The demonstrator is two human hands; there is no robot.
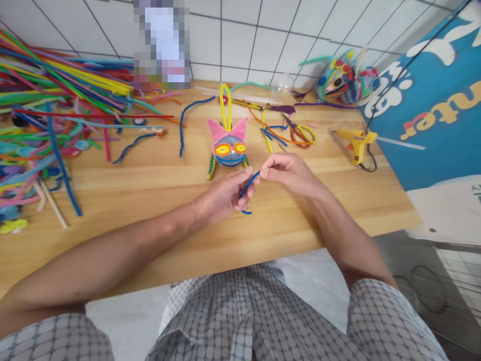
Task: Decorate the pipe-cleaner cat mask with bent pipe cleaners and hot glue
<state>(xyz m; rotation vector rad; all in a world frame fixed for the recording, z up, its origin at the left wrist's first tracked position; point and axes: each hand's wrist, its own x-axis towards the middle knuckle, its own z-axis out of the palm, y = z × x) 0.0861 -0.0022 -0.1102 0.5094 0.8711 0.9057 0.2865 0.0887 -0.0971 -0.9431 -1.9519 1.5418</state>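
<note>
Both hands meet over the middle of the wooden table (150, 240). My left hand (225, 196) is closed around a short blue pipe cleaner (248, 186), whose lower end pokes out below the fingers. My right hand (287, 170) pinches the upper end of the same blue pipe cleaner between thumb and fingers. Just beyond the hands stands a small pipe-cleaner cat head (229, 145) with pink ears, yellow-ringed eyes, a blue face and a tall yellow loop on top.
A big heap of coloured pipe cleaners (48, 100) covers the table's left. Scissors (298, 131) and loose pipe-cleaner bits lie behind the right hand. A yellow glue gun (355, 143) rests at the right edge. Another colourful craft figure (343, 80) stands against the tiled wall.
</note>
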